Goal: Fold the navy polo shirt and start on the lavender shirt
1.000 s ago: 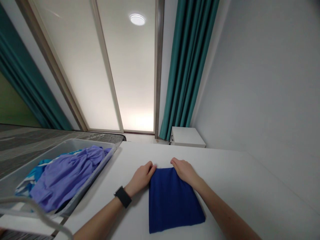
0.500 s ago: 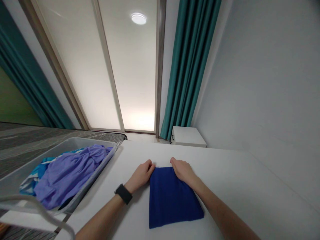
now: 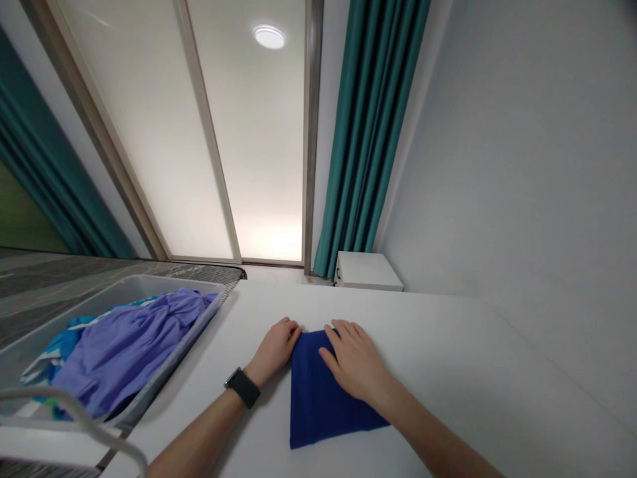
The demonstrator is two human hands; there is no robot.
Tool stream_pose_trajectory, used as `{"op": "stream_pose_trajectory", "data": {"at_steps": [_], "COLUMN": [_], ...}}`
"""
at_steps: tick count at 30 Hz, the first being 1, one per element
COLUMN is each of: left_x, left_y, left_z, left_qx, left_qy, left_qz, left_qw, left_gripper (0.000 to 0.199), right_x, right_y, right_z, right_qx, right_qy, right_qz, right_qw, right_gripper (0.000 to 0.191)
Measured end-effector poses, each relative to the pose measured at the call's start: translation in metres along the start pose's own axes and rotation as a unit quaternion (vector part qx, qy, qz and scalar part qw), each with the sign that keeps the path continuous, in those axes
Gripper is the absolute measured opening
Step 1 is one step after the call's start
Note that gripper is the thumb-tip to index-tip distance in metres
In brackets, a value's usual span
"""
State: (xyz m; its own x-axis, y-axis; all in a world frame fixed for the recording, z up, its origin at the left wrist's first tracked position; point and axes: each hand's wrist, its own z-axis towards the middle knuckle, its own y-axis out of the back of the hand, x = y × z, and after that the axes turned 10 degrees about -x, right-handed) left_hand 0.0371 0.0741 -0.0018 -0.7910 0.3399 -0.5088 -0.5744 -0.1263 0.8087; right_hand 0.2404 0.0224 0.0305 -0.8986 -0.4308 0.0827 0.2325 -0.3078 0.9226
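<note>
**Pressing folded navy cloth (image 3: 318, 398) on the white desk (image 3: 448, 378)**

Leftmost, a gray plastic basket (image 3: 199, 325) holds a lilac garment (image 3: 124, 352). The left hand (image 3: 273, 348) curls at the cloth's top corner, its grip unclear; the right hand (image 3: 354, 362) lies on the cloth, grip wide and flat.

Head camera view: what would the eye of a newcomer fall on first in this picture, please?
The folded dark blue cloth stands out most, low in the centre on the white table, with the left hand at its far edge and the right hand lying on it. To the left, a lavender garment fills a grey basket. Ahead, a teal curtain hangs beside a bright panel.
</note>
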Motion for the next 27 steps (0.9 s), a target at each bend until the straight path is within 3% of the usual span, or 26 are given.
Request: {"op": "stream_pose_trajectory", "data": {"at_steps": [4, 10, 16, 20, 23, 27], "left_x": [-0.001, -0.001, -0.031, -0.049, -0.046, -0.036], "left_y": [-0.004, 0.0, 0.02, 0.004, -0.011, -0.016], "left_z": [-0.001, 0.0, -0.024, -0.046, -0.054, -0.056], "left_qx": [-0.002, -0.02, -0.07, -0.043, -0.028, -0.024], "left_qy": [-0.002, -0.015, -0.131, -0.208, -0.23, -0.244], "left_qz": [0.015, 0.013, 0.148, 0.177, 0.196, 0.195], "left_qw": [1.0, 1.0, 0.978, 0.961, 0.953, 0.95], "left_gripper": [0.033, 0.027, 0.032, 0.043, 0.049, 0.054], "right_x": [0.008, 0.001, -0.001, -0.006, -0.014, -0.03], "right_y": [-0.018, -0.03, -0.037, -0.043, -0.046, -0.053], "right_z": [-0.017, -0.019, -0.012, -0.007, -0.007, -0.011], "right_qx": [0.022, 0.025, 0.007, -0.002, -0.004, 0.0], "right_qy": [-0.023, -0.037, -0.033, -0.022, -0.032, -0.085], "right_qz": [0.036, 0.042, 0.022, 0.016, 0.025, 0.051], "right_qw": [0.999, 0.998, 0.999, 1.0, 0.999, 0.995], "right_gripper": [0.059, 0.062, 0.058, 0.054, 0.055, 0.058]}}
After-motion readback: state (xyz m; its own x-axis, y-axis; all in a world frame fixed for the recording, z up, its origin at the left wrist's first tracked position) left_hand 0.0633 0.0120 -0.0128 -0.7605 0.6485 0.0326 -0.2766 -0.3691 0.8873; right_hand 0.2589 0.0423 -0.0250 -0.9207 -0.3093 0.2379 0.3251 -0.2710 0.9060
